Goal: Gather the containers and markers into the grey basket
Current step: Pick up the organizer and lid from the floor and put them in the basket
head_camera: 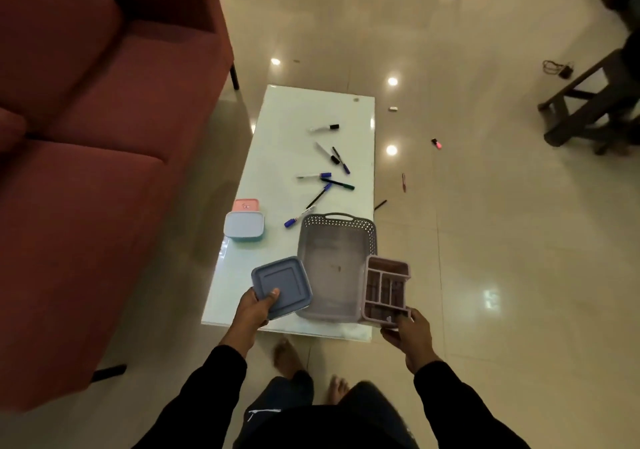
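The grey basket (pixel 337 240) stands empty near the front of the glass table (pixel 277 129). My left hand (pixel 254 308) grips a blue square container (pixel 281 285) just left of the basket. My right hand (pixel 408 336) holds a pink divided organiser tray (pixel 386 289) over the basket's right front corner. A light blue container (pixel 244 226) and a pink container (pixel 246 205) sit at the table's left edge. Several markers (pixel 325 174) lie scattered on the table beyond the basket.
A red sofa (pixel 86 136) fills the left side. On the tiled floor right of the table lie a pink marker (pixel 436 143), a thin pen (pixel 403 181) and a dark pen (pixel 380 205). A dark wooden bench (pixel 588 102) stands far right. My bare feet show below the table.
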